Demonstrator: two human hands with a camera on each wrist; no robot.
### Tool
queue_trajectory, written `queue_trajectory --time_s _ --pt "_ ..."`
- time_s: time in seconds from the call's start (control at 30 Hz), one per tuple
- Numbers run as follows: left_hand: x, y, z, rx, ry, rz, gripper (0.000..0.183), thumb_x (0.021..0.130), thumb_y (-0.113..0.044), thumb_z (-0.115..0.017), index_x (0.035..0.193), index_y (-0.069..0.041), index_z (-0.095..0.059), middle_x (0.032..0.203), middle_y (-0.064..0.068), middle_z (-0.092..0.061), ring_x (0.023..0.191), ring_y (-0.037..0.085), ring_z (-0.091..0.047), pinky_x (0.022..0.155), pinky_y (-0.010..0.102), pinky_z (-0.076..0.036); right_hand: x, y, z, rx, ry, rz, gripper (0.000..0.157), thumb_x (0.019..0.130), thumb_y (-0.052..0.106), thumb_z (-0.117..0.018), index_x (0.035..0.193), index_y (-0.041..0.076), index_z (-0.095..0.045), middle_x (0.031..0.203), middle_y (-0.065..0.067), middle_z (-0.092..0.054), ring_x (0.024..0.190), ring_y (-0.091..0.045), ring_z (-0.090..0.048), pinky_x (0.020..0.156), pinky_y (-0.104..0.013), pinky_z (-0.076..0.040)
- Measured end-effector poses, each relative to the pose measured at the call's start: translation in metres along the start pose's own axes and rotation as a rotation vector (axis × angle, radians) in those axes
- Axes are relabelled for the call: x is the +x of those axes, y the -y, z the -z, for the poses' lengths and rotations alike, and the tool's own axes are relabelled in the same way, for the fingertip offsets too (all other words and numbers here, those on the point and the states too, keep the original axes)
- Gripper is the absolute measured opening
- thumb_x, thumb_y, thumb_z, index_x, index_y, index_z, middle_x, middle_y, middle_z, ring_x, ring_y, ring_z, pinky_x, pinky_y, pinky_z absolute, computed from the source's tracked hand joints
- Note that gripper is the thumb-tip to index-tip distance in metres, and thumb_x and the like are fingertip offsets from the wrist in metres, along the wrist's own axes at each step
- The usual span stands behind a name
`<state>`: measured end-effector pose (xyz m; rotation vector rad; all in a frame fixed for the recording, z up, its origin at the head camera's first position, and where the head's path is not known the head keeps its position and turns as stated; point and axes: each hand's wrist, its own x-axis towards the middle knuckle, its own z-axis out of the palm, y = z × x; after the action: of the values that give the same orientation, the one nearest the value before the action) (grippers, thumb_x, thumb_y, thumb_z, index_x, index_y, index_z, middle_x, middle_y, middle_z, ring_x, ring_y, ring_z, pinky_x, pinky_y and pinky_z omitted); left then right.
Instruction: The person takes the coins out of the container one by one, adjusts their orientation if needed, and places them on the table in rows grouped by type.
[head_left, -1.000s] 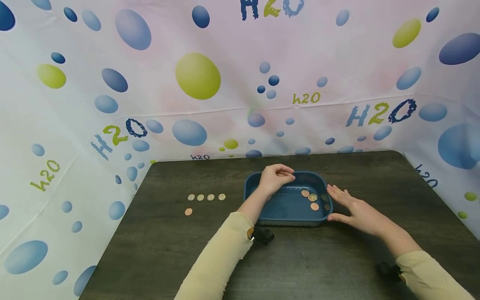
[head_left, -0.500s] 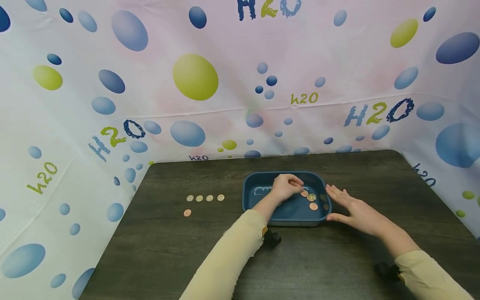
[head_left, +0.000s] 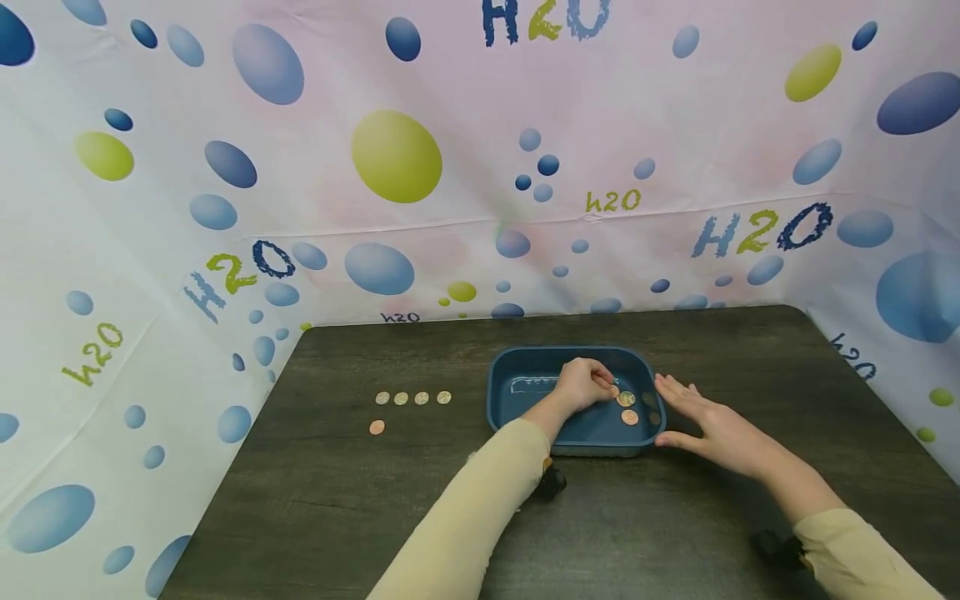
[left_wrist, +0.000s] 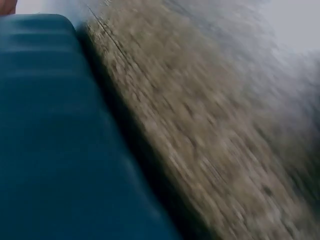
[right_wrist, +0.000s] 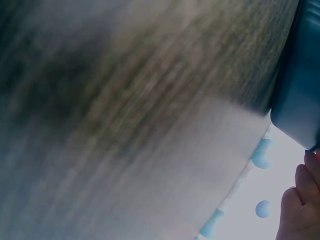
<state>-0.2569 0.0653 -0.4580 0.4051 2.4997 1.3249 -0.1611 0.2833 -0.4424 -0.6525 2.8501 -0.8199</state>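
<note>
Spotted backdrop (head_left: 480,167) behind dark table (head_left: 300,500). Blue tray (head_left: 516,407) on table. Right hand (head_left: 701,414): fingers straight, thumb spread, against tray's right end, nothing gripped. Left hand (head_left: 582,383): inside tray, fingers bent, tips at a copper coin (head_left: 616,391); can't tell if pinched. Two more coins (head_left: 629,417) just beside. Left of tray: row of four coins (head_left: 422,398), one copper piece (head_left: 377,427) nearer.
</note>
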Motion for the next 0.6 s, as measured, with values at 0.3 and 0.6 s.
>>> queue_trajectory --time_s 0.3,0.6 --pt "0.0048 -0.0001 -0.0043 0.021 0.001 -0.013 0.019 0.082 -0.005 -0.076 0.1 -0.006 -0.072 0.08 -0.004 -0.06 0.071 0.006 -0.056 0.064 0.02 -0.048 -0.0011 0.001 0.0009 0.002 0.002 -0.006 0.087 0.087 0.052 -0.062 0.154 0.016 -0.02 0.155 -0.021 -0.019 0.131 -0.058 -0.019 0.094 -0.073 -0.024" --pt "0.0044 -0.0009 -0.005 0.167 0.038 -0.018 0.018 0.083 -0.008 -0.075 0.101 -0.008 -0.074 0.088 -0.003 -0.063 0.08 0.008 -0.055 0.066 0.02 -0.046 -0.0016 0.0009 0.0011 0.008 0.005 -0.008 0.087 0.087 0.052 -0.063 0.154 0.015 -0.02 0.155 -0.021 -0.019 0.131 -0.058 -0.019 0.095 -0.073 -0.024"
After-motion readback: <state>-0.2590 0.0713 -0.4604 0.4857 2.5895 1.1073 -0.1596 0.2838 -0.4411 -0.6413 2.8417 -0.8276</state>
